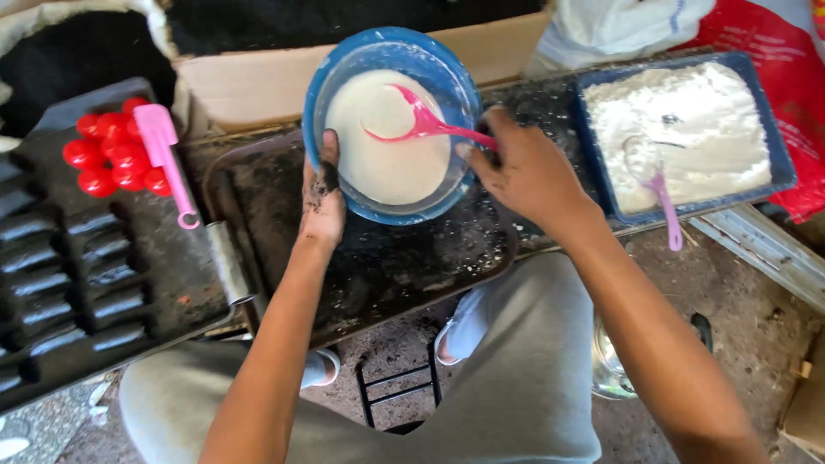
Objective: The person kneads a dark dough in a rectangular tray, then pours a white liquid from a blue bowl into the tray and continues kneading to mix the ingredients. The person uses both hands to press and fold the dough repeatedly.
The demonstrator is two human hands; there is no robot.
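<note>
A blue bowl (326, 90) of pale batter (378, 146) stands tilted on a black, flour-dusted tray (387, 266). My left hand (322, 202), smeared with dark soot, grips the bowl's near-left rim. My right hand (524, 172) is closed on the handle of a pink spoon (421, 120) whose bowl dips into the batter.
A blue tray of white flour (687, 129) with a clear scoop on a pink handle (657, 185) sits at right. At left lie a pink spatula (168, 155), red round pieces (107, 155) and a black ribbed mould (77, 275). A cardboard box (249, 82) stands behind.
</note>
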